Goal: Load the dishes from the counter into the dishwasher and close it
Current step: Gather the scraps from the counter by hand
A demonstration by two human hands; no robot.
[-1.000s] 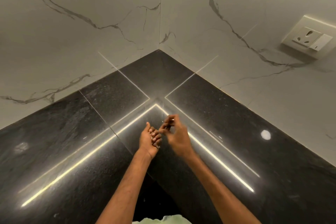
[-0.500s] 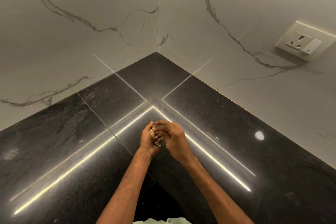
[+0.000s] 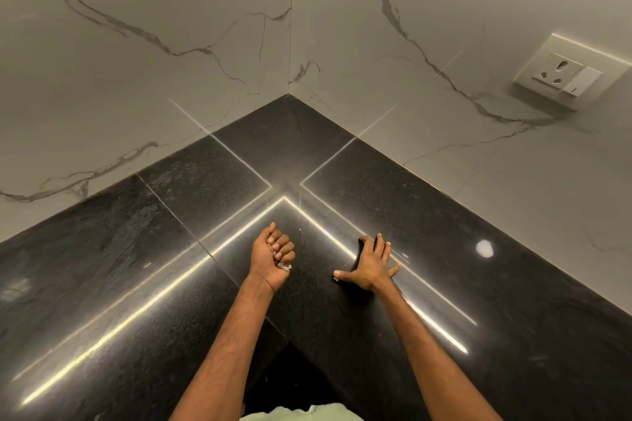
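My left hand (image 3: pixel 272 258) is turned palm up over the black stone counter (image 3: pixel 143 267), its fingers curled round a few small pale scraps (image 3: pixel 284 265) that stick out at the heel of the palm. My right hand (image 3: pixel 371 265) lies spread, palm down, with straight fingers on the counter to the right of the left hand. No dishes and no dishwasher are in view.
The counter fills an inner corner between two white marble-patterned walls (image 3: pixel 171 27). A wall socket with a switch (image 3: pixel 564 73) sits on the right wall. Bright light strips reflect off the polished stone. The counter's inner front corner is just before my body.
My hands were joined, the right fingers picking at the left palm. They have parted: the right hand moved right and flattened on the counter, the left stayed curled round the scraps.
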